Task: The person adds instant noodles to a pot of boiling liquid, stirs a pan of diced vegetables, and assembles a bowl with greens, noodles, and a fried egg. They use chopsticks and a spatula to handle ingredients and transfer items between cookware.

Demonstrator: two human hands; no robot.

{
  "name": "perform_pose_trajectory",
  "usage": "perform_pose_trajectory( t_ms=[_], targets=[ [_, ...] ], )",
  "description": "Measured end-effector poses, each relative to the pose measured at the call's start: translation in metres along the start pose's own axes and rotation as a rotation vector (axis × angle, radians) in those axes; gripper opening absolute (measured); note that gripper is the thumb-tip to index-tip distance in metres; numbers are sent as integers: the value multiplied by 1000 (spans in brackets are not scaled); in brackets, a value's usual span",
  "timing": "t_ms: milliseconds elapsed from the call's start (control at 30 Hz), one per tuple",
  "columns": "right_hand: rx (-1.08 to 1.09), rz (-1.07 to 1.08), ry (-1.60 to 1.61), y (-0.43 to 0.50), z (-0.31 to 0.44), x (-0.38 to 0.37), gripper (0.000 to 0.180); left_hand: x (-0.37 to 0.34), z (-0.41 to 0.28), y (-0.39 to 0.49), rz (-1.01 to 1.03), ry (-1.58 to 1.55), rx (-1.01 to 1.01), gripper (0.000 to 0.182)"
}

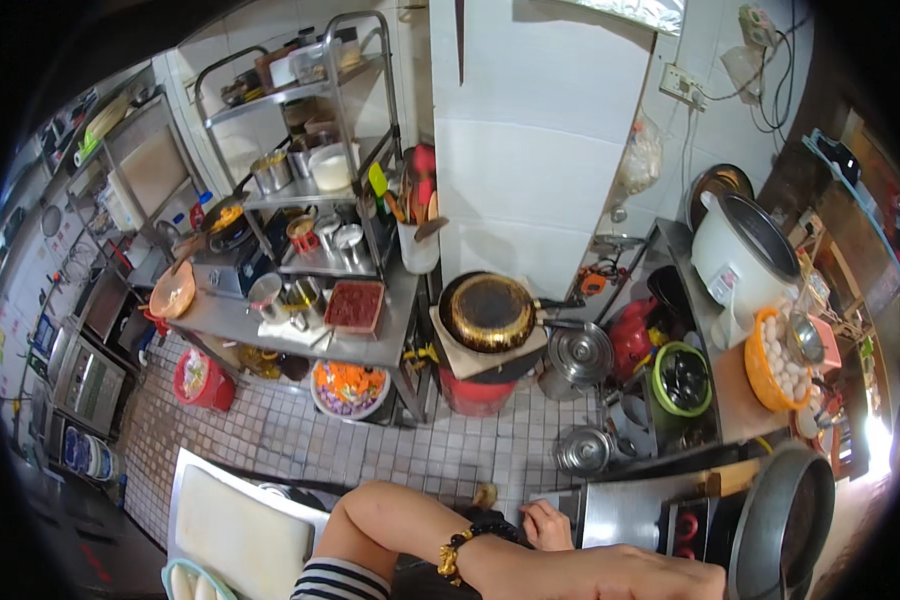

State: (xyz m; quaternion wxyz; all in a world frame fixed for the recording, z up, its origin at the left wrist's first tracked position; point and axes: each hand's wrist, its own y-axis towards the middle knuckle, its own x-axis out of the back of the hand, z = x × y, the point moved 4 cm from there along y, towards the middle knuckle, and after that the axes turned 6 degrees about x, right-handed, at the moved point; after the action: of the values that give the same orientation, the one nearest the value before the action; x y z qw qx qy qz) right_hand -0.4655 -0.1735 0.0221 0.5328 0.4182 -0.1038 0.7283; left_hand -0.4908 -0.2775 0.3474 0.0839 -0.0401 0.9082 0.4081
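My left arm comes in at the bottom from a striped sleeve (345, 579), with a black bead bracelet (450, 553) that has a gold charm. It crosses the front of me to the right. My left hand (630, 574) is cut by the lower edge, its fingers hidden; a large grey metal pan (784, 517) stands tilted just right of it. Whether they touch I cannot tell. Behind that forearm my right hand (546, 525) shows with curled fingers, close to the edge of the steel cooker (621, 514). I see nothing in it.
On the left is a white cutting board (240, 521). Across the tiled floor stand a tub of chopped vegetables (350, 390), a red bucket (205, 381) and an upturned blackened pan (489, 311). An orange basket of eggs (776, 360) and a rice cooker (742, 247) occupy the right counter.
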Motion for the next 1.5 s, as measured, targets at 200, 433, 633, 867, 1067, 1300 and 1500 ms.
perform_pose_trajectory(
  t_ms=[200, 433, 633, 867, 1067, 1300, 1500],
  targets=[
    [130, 121, -196, 165, -50, 29, 19, 191, -37, -72, -822, 362, 197, 19],
    [-159, -29, -184, 209, -121, 62, 14, 551, -108, -284, -1881, 1292, 201, 29],
    [-477, -52, -209, 133, -160, 5, 20, 733, -130, -392, -1885, 1754, 1007, 47],
    [-645, 90, -214, 143, -157, -18, 19, 797, -136, -383, -1490, 1918, 1103, 43],
    [-790, -5, -215, 145, -142, 28, 20, 746, -83, -213, -1252, 1891, 555, 40],
    [-667, -358, 63, 43, -76, 18, 11, 468, 108, -76, -971, 1144, 389, 36],
    [-593, -832, 615, -118, 16, 25, 13, 181, 253, -68, -754, 428, 627, 33]
  ],
)
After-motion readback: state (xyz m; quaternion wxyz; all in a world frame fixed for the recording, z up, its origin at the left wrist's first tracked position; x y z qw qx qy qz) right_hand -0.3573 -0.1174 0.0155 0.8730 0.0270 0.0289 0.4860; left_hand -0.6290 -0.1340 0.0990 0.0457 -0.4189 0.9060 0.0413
